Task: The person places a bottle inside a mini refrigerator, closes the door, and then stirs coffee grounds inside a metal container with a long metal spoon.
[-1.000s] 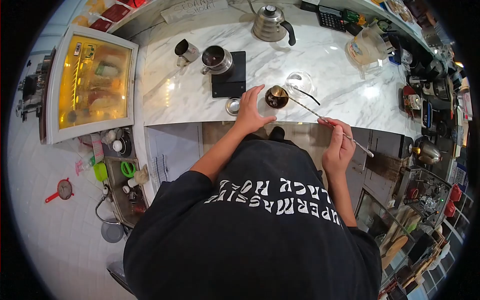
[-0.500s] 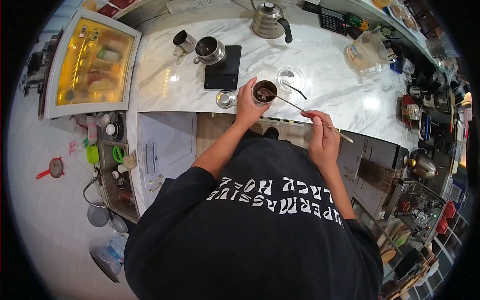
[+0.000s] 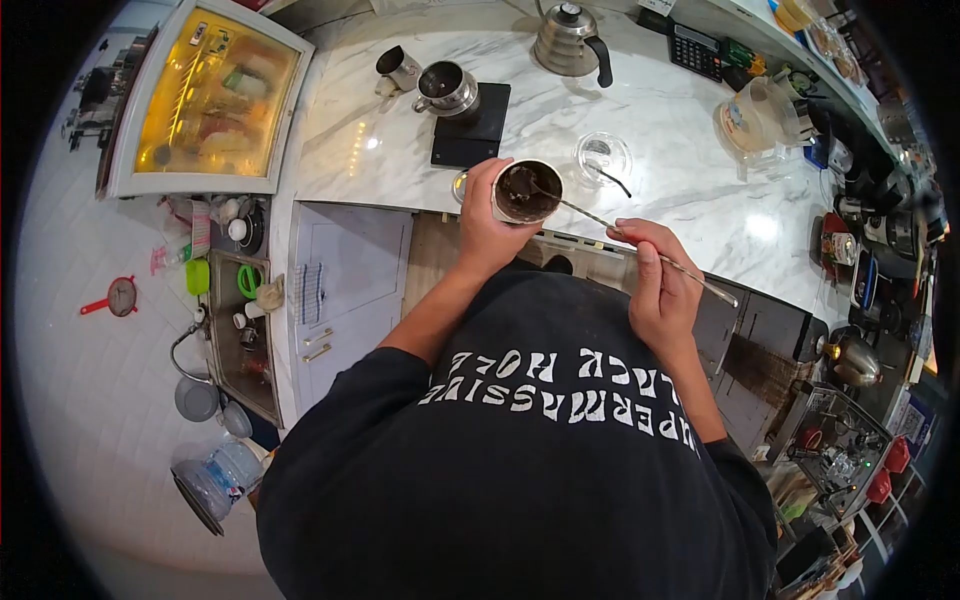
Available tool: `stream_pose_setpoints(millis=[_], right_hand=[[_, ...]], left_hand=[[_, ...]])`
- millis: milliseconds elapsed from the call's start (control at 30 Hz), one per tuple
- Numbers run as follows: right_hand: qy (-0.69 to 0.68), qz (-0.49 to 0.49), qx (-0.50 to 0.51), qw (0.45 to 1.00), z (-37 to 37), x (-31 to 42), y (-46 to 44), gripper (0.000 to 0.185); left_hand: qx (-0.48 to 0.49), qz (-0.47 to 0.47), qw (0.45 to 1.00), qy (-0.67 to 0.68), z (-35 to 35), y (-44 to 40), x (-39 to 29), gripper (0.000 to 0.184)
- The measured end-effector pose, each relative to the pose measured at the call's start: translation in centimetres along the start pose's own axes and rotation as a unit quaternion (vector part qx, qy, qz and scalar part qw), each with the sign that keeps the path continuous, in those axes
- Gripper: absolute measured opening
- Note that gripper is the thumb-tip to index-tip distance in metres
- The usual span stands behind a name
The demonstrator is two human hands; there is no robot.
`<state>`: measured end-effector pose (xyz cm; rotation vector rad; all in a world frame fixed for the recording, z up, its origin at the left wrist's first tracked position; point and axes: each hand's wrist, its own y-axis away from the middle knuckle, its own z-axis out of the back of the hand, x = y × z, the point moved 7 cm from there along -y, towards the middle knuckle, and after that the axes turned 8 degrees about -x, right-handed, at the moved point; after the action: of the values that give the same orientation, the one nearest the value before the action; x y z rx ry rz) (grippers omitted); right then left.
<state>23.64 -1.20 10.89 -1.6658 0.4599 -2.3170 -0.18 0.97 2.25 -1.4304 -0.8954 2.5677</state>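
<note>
My left hand (image 3: pixel 488 228) is wrapped round a cup (image 3: pixel 528 192) with dark brown contents, raised near the counter's front edge and tilted toward me. My right hand (image 3: pixel 662 275) grips a long twisted bar spoon (image 3: pixel 592 217), whose far end dips into the cup. Behind the cup lies a clear round lid (image 3: pixel 603 158) with a black straw (image 3: pixel 614 181) on it. To the left, a metal pot with dark contents (image 3: pixel 446 88) stands on a black scale (image 3: pixel 473 128). A small metal dish is mostly hidden behind my left hand.
A gooseneck kettle (image 3: pixel 566 42) and a calculator (image 3: pixel 696 52) stand at the back. A steel jug (image 3: pixel 398 68) is beside the pot. At the right is a clear plastic pitcher (image 3: pixel 757 117). A lit glass-door cabinet (image 3: pixel 215 95) stands left, above a sink (image 3: pixel 243 330).
My left hand has taken hold of the cup and lifted it toward me, tilting it. The spoon in my right hand has stayed in the cup. The camera view has shifted slightly.
</note>
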Motion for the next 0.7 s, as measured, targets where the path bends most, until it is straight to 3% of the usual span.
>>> stream_pose_setpoints(millis=[333, 700], right_hand=[[-0.017, 0.029, 0.008, 0.999, 0.7, 1.3, -0.2, 0.017], [-0.025, 0.071, 0.029, 0.997, 1.4, 3.1, -0.2, 0.015]], left_hand=[[0.043, -0.08, 0.996, 0.002, 2.3, -2.7, -2.9, 0.083], [0.032, -0.057, 0.998, 0.004, 2.9, -1.1, -4.2, 0.086]])
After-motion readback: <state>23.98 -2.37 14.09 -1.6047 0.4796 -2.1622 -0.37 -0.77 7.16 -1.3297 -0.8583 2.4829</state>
